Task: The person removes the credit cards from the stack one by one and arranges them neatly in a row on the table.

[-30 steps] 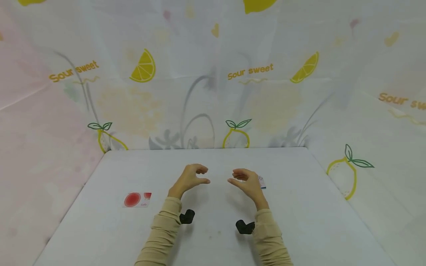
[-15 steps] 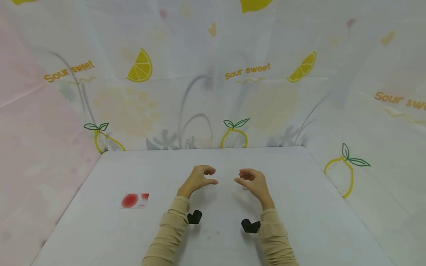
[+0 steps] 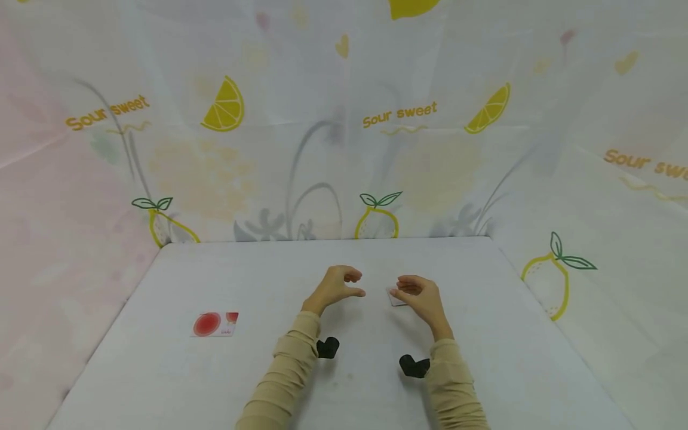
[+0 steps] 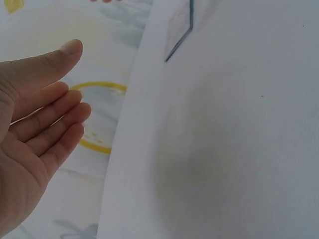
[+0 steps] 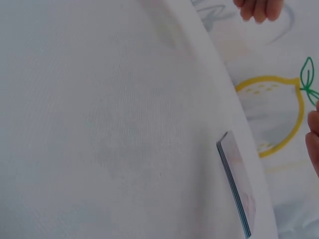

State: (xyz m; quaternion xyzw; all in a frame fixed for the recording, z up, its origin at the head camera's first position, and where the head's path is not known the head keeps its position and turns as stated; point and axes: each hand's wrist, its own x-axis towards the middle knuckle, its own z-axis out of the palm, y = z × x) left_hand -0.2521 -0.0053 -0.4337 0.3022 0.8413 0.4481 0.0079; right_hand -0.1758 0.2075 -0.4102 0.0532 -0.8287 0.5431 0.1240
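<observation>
White tabletop, enclosed by lemon-print sheeting.
Your left hand and right hand are unclenched, thumbs apart from fingers; the thin card stack lies toward the far edge, partly behind your right thumb, the red-printed card toward the left edge.

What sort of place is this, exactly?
Perhaps a small makeshift recording booth: a white table enclosed by lemon-printed sheeting on three sides, with a black gadget, possibly a camera, at each wrist.
</observation>
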